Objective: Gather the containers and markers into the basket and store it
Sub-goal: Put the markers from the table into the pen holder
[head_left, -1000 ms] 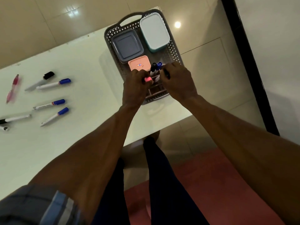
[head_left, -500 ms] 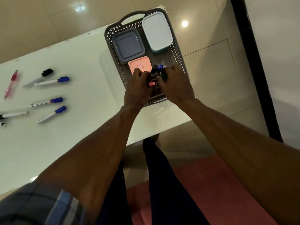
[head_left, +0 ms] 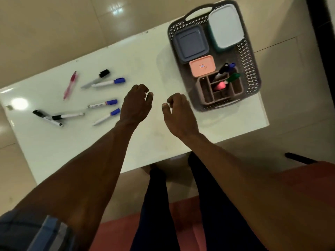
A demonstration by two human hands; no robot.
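Sitting at the far right end of the white table point(head_left: 145, 69), beyond and to the right of the right hand's fingertips, the grey perforated basket point(head_left: 251, 69) is carrying three lidded containers: a grey square one point(head_left: 190, 44), a white-lidded teal one point(head_left: 225, 28) and a small peach one point(head_left: 202, 65). Nearest the fingers, a brown divided organizer point(head_left: 204, 91) is standing in the basket with a few markers point(head_left: 223, 70) leaning in its compartments (black, blue and green caps, plus one pink).

Both hands are hovering over the bare tabletop, palms down, forearms reaching forward from the bottom edge. The left hand point(head_left: 136, 104) is curling its fingers loosely inward, gripping nothing; the right hand point(head_left: 178, 113) is doing the same, thumb apart from the bent fingers, empty.

Lying to the left of the left hand's fingers are the loose markers: three blue-capped ones point(head_left: 108, 82) point(head_left: 102, 104) point(head_left: 106, 117), one just beside the knuckles, then black-capped ones point(head_left: 95, 79) point(head_left: 68, 116) point(head_left: 47, 118) and a pink pen point(head_left: 70, 85) farther out.
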